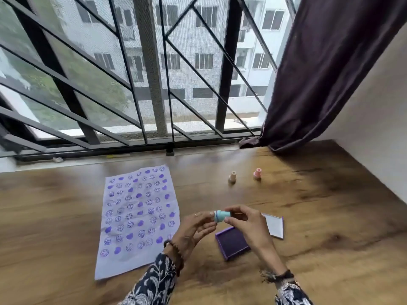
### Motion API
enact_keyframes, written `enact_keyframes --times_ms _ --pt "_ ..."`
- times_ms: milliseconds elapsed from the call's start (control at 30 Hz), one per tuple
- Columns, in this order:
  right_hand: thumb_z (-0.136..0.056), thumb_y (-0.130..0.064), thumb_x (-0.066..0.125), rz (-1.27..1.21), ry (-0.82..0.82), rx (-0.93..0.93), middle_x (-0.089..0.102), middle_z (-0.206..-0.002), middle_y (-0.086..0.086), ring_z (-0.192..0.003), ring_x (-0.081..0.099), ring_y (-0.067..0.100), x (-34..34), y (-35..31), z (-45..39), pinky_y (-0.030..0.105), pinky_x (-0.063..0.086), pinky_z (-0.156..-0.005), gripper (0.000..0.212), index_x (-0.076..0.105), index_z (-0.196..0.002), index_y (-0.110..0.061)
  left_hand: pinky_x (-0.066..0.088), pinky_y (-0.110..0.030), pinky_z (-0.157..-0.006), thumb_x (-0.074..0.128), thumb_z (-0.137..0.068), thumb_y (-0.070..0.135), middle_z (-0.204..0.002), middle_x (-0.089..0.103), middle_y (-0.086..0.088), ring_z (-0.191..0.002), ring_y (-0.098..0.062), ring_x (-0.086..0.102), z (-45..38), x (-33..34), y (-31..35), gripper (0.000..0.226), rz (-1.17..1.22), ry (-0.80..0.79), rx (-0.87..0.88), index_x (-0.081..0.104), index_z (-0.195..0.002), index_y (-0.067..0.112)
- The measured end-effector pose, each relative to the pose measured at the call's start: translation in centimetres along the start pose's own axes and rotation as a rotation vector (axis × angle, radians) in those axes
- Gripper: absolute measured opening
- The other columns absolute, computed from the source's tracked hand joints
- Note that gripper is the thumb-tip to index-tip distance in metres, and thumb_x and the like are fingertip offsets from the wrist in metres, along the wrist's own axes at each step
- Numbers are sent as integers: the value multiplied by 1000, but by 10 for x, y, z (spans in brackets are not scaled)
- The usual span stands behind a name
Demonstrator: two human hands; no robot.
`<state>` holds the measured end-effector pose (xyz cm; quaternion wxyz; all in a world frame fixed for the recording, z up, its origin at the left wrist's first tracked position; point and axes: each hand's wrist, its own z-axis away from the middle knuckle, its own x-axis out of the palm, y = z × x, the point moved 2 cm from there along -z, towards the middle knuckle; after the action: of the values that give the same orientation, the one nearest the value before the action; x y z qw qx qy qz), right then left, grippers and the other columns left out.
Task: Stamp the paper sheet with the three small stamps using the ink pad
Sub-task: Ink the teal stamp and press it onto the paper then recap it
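A pale paper sheet (137, 219) lies on the wooden table (319, 216), covered with purple smiley and heart prints. Both hands hold a small teal stamp (222, 215) sideways in the air above the table. My left hand (193, 227) pinches its left end; my right hand (246, 225) grips its right end. Just below sits the open purple ink pad (232, 243), with its lid (274, 225) lying to the right. A beige stamp (232, 176) and a pink stamp (257, 173) stand farther back on the table.
A barred, meshed window (154, 73) runs along the table's far edge. A dark purple curtain (326, 69) hangs at the right rear corner beside a white wall (378, 128).
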<state>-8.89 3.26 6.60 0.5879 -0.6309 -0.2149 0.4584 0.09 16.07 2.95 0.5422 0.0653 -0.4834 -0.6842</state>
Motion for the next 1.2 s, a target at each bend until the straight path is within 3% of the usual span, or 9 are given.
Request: enact_keyframes --times_ms 267,467,600,700,767,833,933,1000,1200 --pt "-70 -5 76 28 -82 -56 73 -77 -9 -74 67 -6 1 -7 -21 4 50 -69 22 74 -87 -19 57 -15 -64 63 -79 6 -78 75 -9 -70 -11 70 -8 -6 7 16 80 0 23 68 -92 -2" --pt "-73 -12 74 -154 -68 14 73 -62 -7 -61 68 7 8 -5 -41 17 55 -58 9 75 -80 -17 58 -17 -69 57 -81 0 -89 69 -14 -73 -12 70 -23 -3 13 24 187 -20 59 60 -104 -8" --pt "-81 -20 65 -407 -105 115 76 -77 -4 -76 70 11 18 2 -55 20 58 -63 10 73 -87 -22 59 -19 -66 57 -77 2 -88 73 -12 -75 -14 70 -39 0 20 22 274 -61 74 64 -98 -3" --pt "-75 -14 70 -543 -114 171 75 -92 5 -86 71 15 27 10 -65 21 57 -66 27 69 -102 -14 58 -18 -67 61 -71 3 -84 76 -9 -77 -14 71 -52 -3 26 19 267 -69 102 69 -88 1" --pt "-72 -1 72 -424 -70 141 73 -95 9 -85 70 15 30 14 -75 25 58 -72 35 66 -105 -8 57 -16 -71 59 -77 -2 -85 75 -8 -78 -11 70 -61 -8 33 19 96 -45 149 67 -94 0" --pt "-71 -1 74 -204 -31 84 72 -95 8 -86 69 15 35 14 -90 29 55 -79 34 67 -103 -10 54 -13 -75 60 -80 -2 -90 73 -6 -80 -8 67 -70 -13 43 20 -315 18 272 68 -98 3" --pt "-70 -4 74 -49 -37 6 73 -94 7 -85 68 14 46 7 -112 19 52 -79 28 68 -95 -14 44 -3 -70 66 -78 7 -90 70 -2 -80 -9 62 -84 -17 59 14 -808 198 455 70 -88 16" --pt "-72 -3 73 28 -40 -53 72 -95 10 -85 67 15 54 4 -127 18 52 -79 26 67 -96 -13 39 -11 -66 67 -79 17 -89 62 0 -82 -11 55 -96 -20 65 16 -1010 313 527 68 -94 14" --pt "-78 -3 66 110 -72 -74 71 -105 11 -95 66 17 64 7 -151 33 53 -89 31 62 -108 -9 47 -36 -84 69 -77 21 -100 64 -10 -95 -24 59 -119 -30 69 25 -1132 413 537 67 -101 14"
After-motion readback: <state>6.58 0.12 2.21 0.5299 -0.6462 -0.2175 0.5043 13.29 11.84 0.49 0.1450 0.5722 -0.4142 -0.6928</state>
